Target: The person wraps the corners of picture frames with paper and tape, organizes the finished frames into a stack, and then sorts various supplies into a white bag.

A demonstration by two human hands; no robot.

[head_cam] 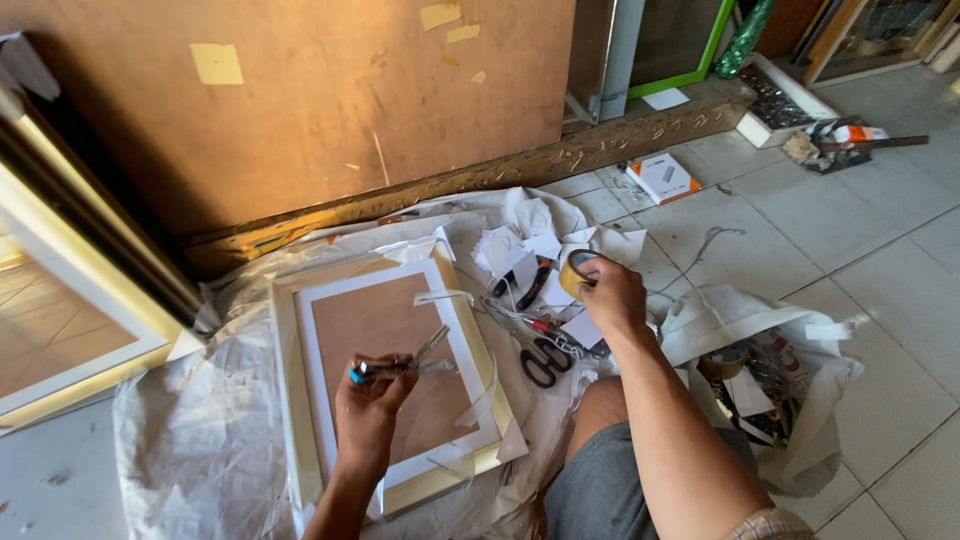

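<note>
A picture frame [290, 400] lies face down on crumpled plastic sheeting, its brown backing board [375, 330] edged with white tape. My left hand [368, 410] hovers over the board and grips a utility knife [400, 367] with a blue end and a metal blade pointing right. My right hand [608, 295] reaches out to the right of the frame and closes on a roll of tan tape [577, 270]. Black-handled scissors [542, 362] lie between the frame and my right arm.
Pliers [530, 285] and paper scraps lie near the tape. A large brown board [300, 100] leans behind. A mirror in a cream frame [60, 330] stands at left. A white bag of scraps [760, 380] sits right of my knee. A small orange-and-white box [662, 177] rests on the tiled floor.
</note>
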